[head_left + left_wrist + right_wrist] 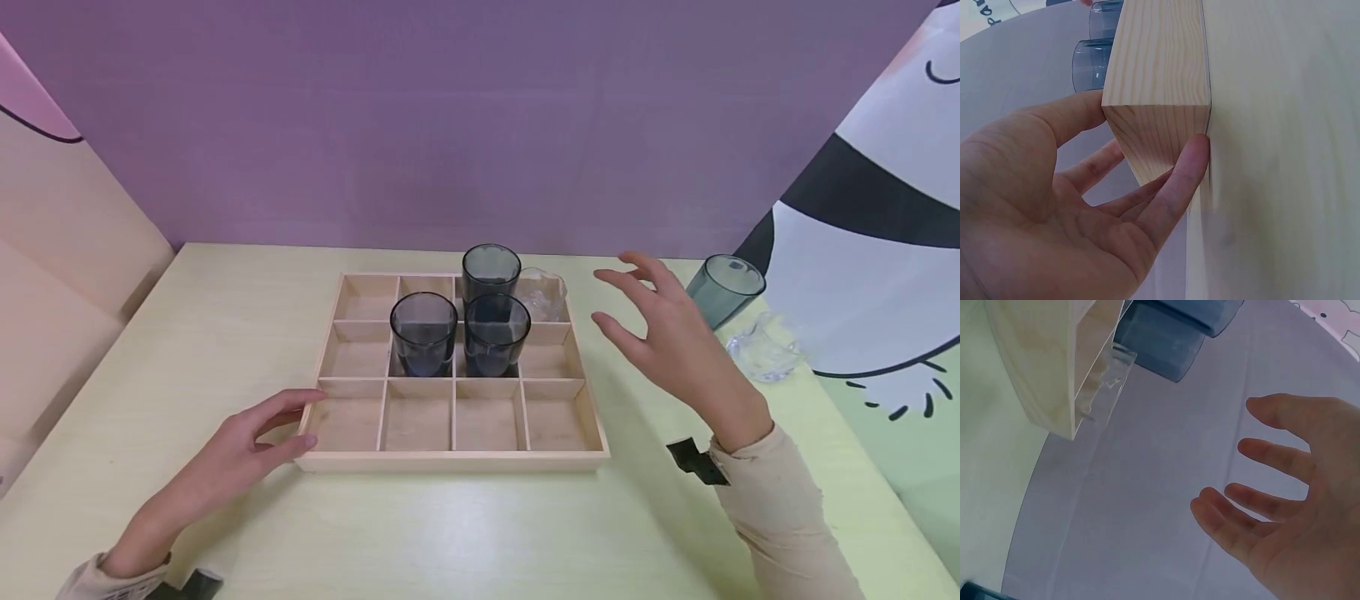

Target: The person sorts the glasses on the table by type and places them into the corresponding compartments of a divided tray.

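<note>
A wooden compartment box (450, 460) sits on the table. My left hand (243, 442) touches its front left corner with fairly straight fingers, thumb and forefinger at the rim; in the left wrist view other fingers lie along the outer wall. Three dark glass tumblers stand upright in it: two in the middle row (423, 337) (497, 337) and one in the back row (491, 271). A clear wavy-rimmed glass (542, 296) fills the back right compartment. Right of the box, my right hand (667, 342) hovers empty with fingers spread, also visible (1279, 500) in the right wrist view.
Near the table's right edge, beyond my right hand, are a grey-green tumbler (726, 287) and a clear wavy-rimmed glass (765, 348). A purple backdrop (450, 125) rises behind the table (420, 533). Panels stand at both sides.
</note>
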{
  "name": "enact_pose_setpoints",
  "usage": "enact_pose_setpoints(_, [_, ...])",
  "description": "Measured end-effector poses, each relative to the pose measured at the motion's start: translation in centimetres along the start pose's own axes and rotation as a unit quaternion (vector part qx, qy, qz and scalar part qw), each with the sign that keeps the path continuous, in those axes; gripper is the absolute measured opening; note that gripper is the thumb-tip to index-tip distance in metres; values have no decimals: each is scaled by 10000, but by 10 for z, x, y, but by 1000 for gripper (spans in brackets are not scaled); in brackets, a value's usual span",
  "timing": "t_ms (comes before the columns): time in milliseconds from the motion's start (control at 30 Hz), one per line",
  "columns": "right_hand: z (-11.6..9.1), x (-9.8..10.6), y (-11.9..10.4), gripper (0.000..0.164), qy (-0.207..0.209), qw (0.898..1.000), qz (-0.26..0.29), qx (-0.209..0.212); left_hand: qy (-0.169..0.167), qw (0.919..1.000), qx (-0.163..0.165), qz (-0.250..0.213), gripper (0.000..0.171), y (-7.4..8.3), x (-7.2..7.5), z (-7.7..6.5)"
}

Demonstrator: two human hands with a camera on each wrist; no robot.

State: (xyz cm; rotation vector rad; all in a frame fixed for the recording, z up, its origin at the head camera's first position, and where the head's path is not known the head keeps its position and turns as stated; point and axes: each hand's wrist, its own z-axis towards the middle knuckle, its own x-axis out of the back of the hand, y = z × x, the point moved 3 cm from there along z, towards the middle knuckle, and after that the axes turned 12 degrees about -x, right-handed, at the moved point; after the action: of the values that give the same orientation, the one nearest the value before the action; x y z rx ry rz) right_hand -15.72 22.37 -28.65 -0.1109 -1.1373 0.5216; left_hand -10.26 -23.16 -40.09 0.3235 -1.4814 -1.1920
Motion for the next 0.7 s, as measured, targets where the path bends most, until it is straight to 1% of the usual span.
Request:
enact_pose_setpoints(133, [2, 6, 8, 45, 46, 10000, 8, -69, 19, 10000, -13, 13, 47, 0, 0, 0])
enact_pose_setpoints(367, [2, 14, 23, 46, -72, 9986, -19, -515, 17, 10000, 12, -17, 46, 0, -1, 0])
enact_pose_setpoints(600, [4, 19, 43, 47, -62, 9962, -19, -870, 12, 10000, -9, -6, 47, 0, -1, 1])
enact_pose_setpoints(700, [5, 20, 53, 46, 13, 9957, -31, -924, 12, 10000, -2, -45, 47, 0, 0, 1])
